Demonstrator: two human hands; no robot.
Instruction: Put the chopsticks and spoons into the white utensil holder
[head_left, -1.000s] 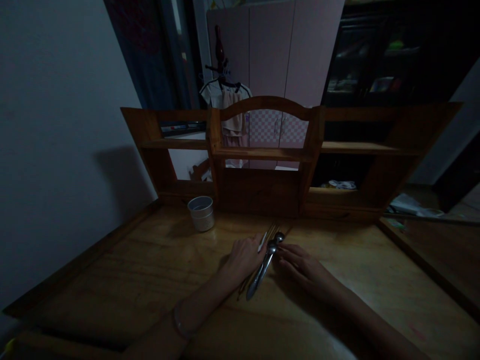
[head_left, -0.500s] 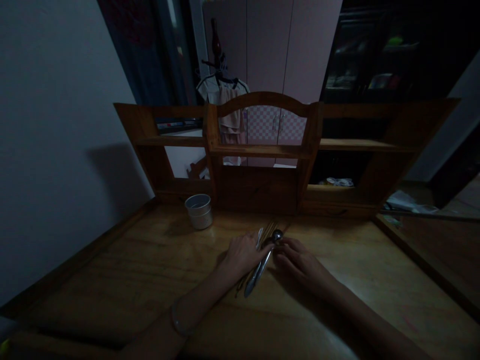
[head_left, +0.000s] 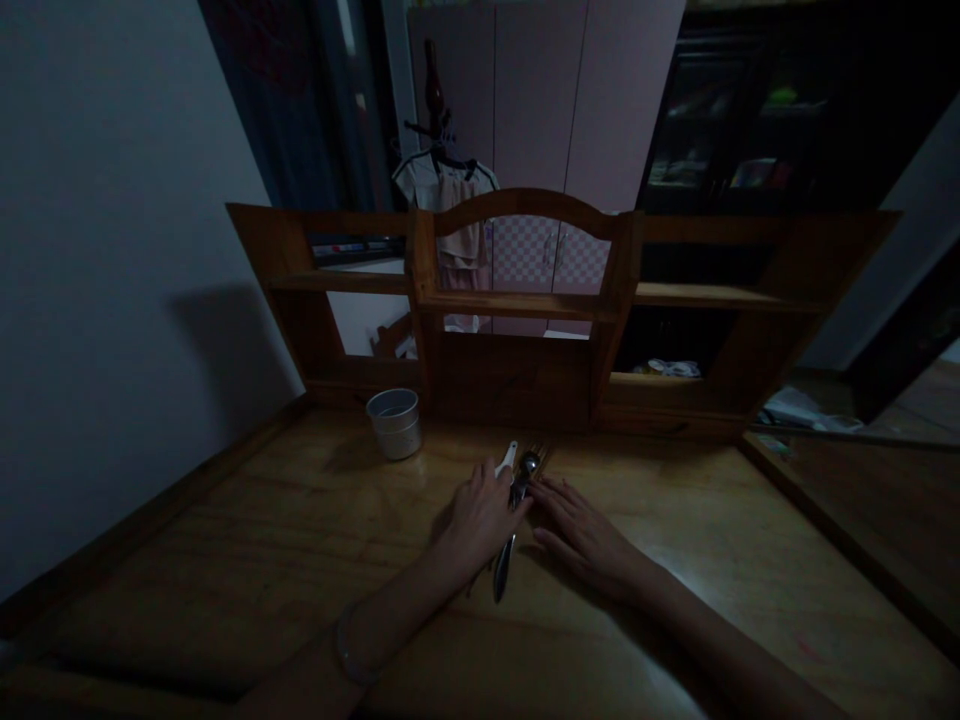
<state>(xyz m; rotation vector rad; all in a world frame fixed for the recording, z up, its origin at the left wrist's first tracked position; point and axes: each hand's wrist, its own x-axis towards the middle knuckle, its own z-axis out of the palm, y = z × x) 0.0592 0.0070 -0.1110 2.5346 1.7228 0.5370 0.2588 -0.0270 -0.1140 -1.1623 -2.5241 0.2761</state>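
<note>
A bundle of cutlery lies on the wooden desk: metal spoons, wooden chopsticks and a white-tipped utensil. My left hand presses against the bundle's left side, fingers curled around it. On the right, my right hand lies flat on the desk, fingers stretched out and touching the spoon heads. The room is dim, so fine detail is hard to see.
A small metal cup stands at the back left of the desk. A wooden shelf unit runs along the desk's far edge. A white wall borders the left. Clothes hang on a stand behind.
Both hands have pushed the cutlery together; the bundle has turned closer to upright in the view and shifted slightly left. The right fingers have flattened.
</note>
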